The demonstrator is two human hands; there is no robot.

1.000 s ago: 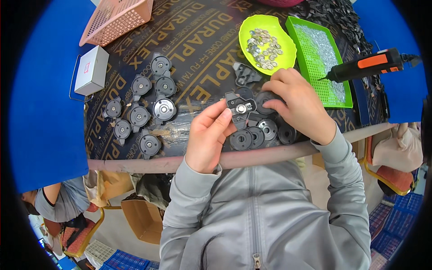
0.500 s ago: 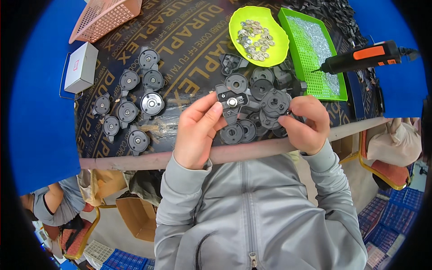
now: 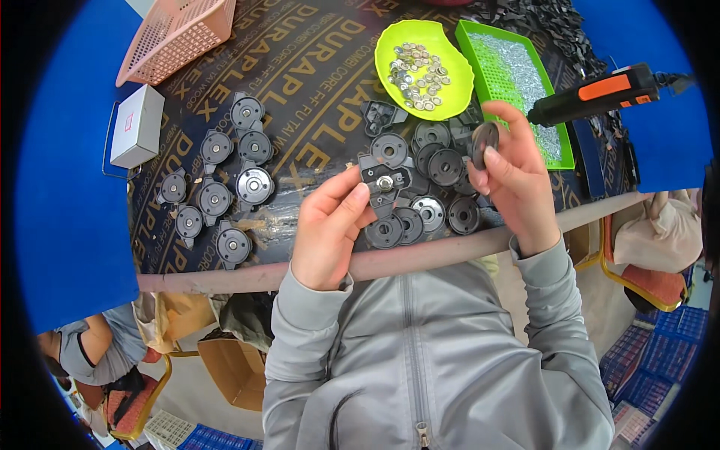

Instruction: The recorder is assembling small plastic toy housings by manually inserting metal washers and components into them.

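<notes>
My left hand grips a dark grey plastic housing between thumb and fingers. A small silver metal piece sits in the middle of that housing. Raised to the right, my right hand pinches a dark round plastic disc, turned nearly edge-on. Between the hands lies a pile of similar round parts, some overlapping; one silver-faced disc is among them. Off to the left, several assembled round units rest on the table, each with a metal centre.
A yellow-green dish of small metal pieces stands beyond the pile. Beside it, a green tray holds many small silvery parts. An electric screwdriver hangs over the tray. A pink basket and white box are at the left.
My right hand has risen away from the pile, lifting a round disc and turning it on edge. My left hand keeps the housing in nearly the same place. The view has shifted slightly.
</notes>
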